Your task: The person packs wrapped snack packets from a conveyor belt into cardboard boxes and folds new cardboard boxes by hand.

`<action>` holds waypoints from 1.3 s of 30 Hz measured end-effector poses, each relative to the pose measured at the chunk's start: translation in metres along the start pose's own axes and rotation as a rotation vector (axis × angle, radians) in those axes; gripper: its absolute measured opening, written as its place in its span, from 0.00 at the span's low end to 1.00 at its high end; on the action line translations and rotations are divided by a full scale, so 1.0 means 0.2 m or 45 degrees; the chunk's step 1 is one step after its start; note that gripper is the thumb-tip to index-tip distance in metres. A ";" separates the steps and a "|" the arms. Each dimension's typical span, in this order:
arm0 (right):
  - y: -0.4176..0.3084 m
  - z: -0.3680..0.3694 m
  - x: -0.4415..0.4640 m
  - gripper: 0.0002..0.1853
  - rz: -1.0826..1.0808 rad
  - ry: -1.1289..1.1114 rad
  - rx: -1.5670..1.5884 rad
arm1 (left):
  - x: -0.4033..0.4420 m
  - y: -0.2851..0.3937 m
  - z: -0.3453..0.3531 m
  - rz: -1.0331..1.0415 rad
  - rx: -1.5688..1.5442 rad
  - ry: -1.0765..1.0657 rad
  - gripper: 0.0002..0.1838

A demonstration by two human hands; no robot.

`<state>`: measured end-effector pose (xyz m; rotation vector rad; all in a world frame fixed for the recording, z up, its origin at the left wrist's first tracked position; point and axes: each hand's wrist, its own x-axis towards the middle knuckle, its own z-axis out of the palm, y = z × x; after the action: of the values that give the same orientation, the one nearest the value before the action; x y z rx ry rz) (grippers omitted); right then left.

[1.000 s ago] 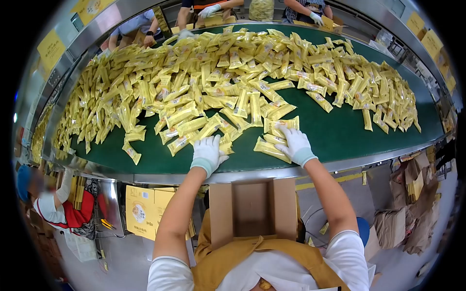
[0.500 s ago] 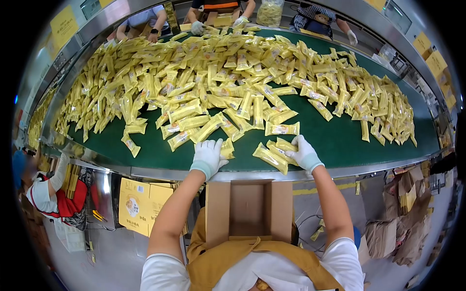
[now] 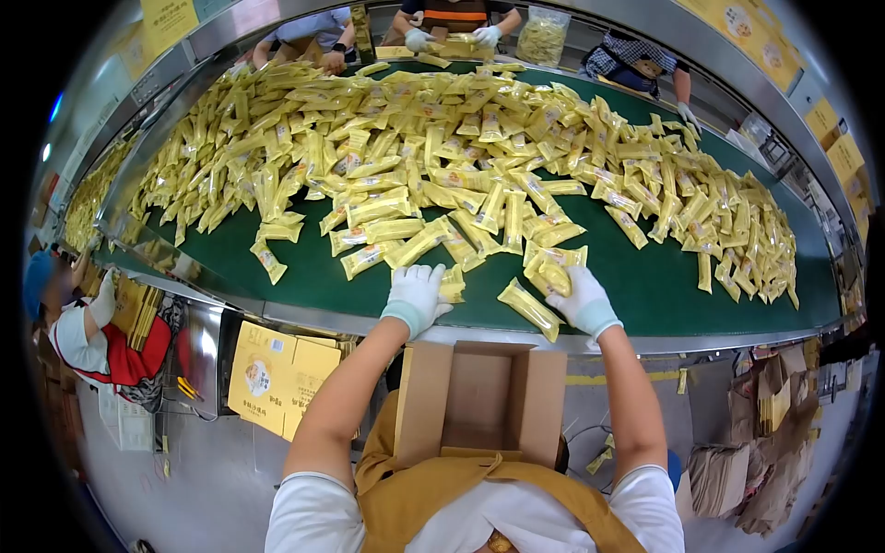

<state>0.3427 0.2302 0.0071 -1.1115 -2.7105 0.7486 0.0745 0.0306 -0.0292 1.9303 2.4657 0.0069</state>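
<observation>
My left hand [image 3: 417, 297], in a white glove, is at the near edge of the green belt [image 3: 323, 276]. Its fingers are curled round a yellow snack packet [image 3: 453, 285], partly hidden by the hand. My right hand [image 3: 584, 302], gloved too, is closed on a few yellow snack packets [image 3: 550, 275], tilted up from the belt. Just left of it a single packet [image 3: 529, 309] lies slantwise on the belt. Below both hands an open cardboard box [image 3: 477, 405] stands against my body, with no contents visible inside.
A large heap of yellow packets [image 3: 387, 138] covers much of the belt. Co-workers' gloved hands [image 3: 419, 40] are at the far side. Flat printed cartons [image 3: 272, 378] stand lower left, and another person [image 3: 111, 332] is at the far left. Brown paper sacks [image 3: 719, 479] lie at right.
My right hand has closed on packets near it and tilted them up, away from the single packet. My left hand stays on its packet. The whole view has shifted slightly.
</observation>
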 end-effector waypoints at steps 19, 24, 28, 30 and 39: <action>0.00 0.19 0.00 0.09 -0.406 0.482 -0.918 | 0.35 -0.16 -0.06 -0.316 -0.417 -0.183 0.49; -0.04 0.18 -0.14 0.51 -0.456 0.365 -0.610 | 0.22 -0.04 -0.09 -0.267 -0.130 -0.119 0.57; 0.03 0.19 -0.14 0.56 -0.335 0.315 -0.537 | 0.14 0.02 -0.08 -0.265 -0.022 -0.147 0.63; -0.02 0.09 -0.08 0.57 -0.196 -0.038 -0.629 | 0.10 0.03 -0.07 -0.283 0.003 -0.171 0.64; 0.15 -0.06 0.36 0.49 -0.205 -0.184 -0.365 | 0.11 -0.21 -0.22 -0.249 -0.581 -0.036 0.55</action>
<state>0.3137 0.3032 -0.0025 -0.9023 -3.0581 0.4422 0.0276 0.0429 0.0149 1.4902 2.3556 0.4894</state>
